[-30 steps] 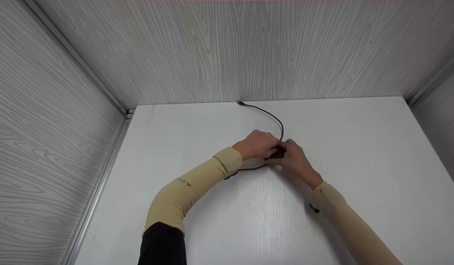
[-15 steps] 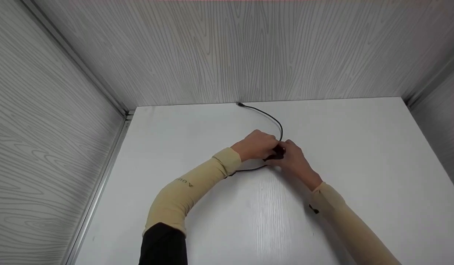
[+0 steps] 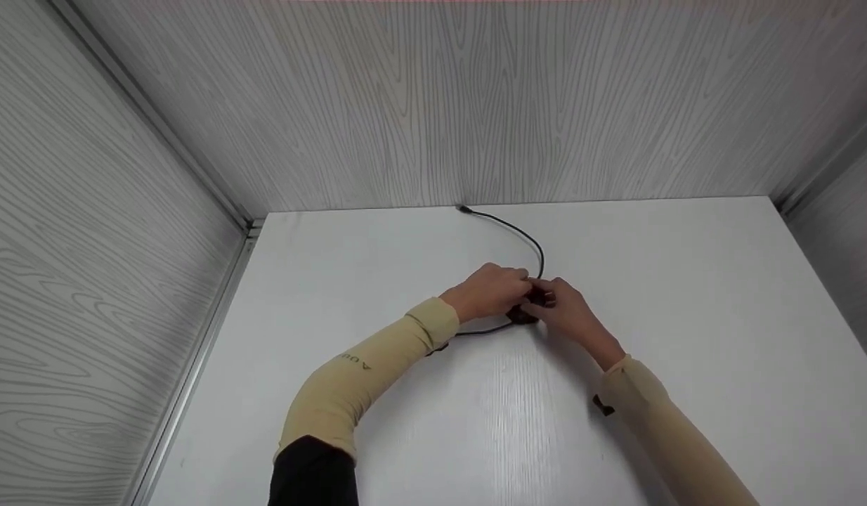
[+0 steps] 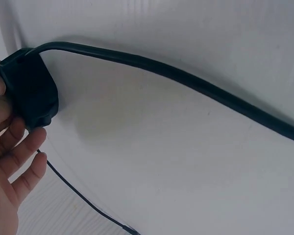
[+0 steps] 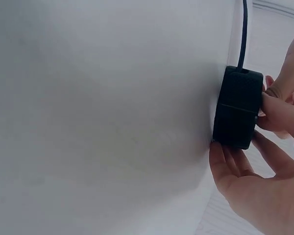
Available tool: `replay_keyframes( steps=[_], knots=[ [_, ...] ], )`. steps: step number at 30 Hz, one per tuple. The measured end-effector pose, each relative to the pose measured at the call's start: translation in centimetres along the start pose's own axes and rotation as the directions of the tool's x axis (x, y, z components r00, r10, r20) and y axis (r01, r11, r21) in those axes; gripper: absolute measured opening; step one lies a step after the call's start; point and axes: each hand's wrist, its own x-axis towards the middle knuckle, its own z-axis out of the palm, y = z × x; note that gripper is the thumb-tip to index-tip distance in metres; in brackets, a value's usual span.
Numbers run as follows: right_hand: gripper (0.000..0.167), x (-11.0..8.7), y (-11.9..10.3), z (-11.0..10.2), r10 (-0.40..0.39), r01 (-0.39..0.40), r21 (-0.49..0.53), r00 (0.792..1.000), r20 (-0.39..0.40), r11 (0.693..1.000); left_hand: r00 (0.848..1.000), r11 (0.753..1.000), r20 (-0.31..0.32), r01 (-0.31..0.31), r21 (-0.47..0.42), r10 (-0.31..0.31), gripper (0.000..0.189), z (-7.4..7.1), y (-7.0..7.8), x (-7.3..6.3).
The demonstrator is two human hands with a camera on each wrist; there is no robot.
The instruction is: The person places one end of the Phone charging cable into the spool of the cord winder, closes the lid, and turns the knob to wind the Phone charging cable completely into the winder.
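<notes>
A small black box [image 3: 522, 315] with a cable leaving each end is held between both hands, just above or on the white tabletop. In the right wrist view the box [image 5: 237, 107] shows a seam across its middle. My left hand [image 3: 491, 289] pinches it from the left and far side; in the left wrist view several fingers curl beside the box [image 4: 32, 90]. My right hand [image 3: 570, 313] grips it from the right, fingertips under its lower end and thumb along its side. The two hands' fingertips meet at the box, hiding part of it.
One stretch of black cable [image 3: 518, 228] curves away to a plug [image 3: 464, 209] by the back wall. Another stretch of cable [image 3: 481, 332] runs left beneath the left sleeve [image 3: 377, 365]. Grey wood-grain panels [image 3: 433, 105] enclose the white tabletop [image 3: 335, 260].
The right hand's fingers have shifted on the box, reaching toward the left fingertips, and more of the box shows below them. The head view has tilted slightly; the cable lies much the same.
</notes>
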Motion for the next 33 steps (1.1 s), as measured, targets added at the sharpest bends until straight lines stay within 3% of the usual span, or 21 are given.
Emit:
replay_keyframes(
  steps=[5,9,17,24,27,30,33],
  knots=[
    [0.049,-0.1,0.1,0.0,-0.001,0.001,-0.008,1.0,-0.014,1.0,0.999,0.999,-0.02,-0.047,0.011,0.047,0.015,0.2,-0.2,-0.3],
    [0.048,-0.3,-0.1,0.1,0.024,-0.024,0.012,0.999,-0.031,1.0,0.998,0.999,-0.049,-0.031,-0.035,0.029,0.018,0.3,-0.5,-0.6],
    [0.049,-0.3,-1.0,0.9,0.012,-0.009,0.032,0.995,-0.097,0.999,0.998,0.999,-0.061,0.002,-0.046,-0.005,0.02,0.3,-0.7,-1.3],
    [0.042,-0.5,-1.4,1.6,-0.001,-0.003,-0.024,0.987,-0.16,1.0,0.997,0.996,-0.073,-0.001,0.089,0.008,0.022,0.2,-0.5,-1.3],
    [0.041,-0.5,-1.5,1.8,-0.012,0.005,-0.043,0.985,-0.174,0.999,0.997,0.997,-0.077,0.012,0.076,-0.006,0.022,0.3,-0.5,-1.3],
    [0.041,-0.5,-1.3,1.8,-0.024,0.017,-0.04,0.985,-0.168,0.999,0.996,0.997,-0.087,0.004,0.078,0.002,0.022,0.3,-0.5,-1.3],
    [0.044,-0.6,-0.9,1.7,-0.055,0.052,-0.032,0.99,-0.131,0.998,0.996,0.988,-0.075,-0.036,0.153,0.048,0.02,0.5,-0.6,-1.3]
  ],
)
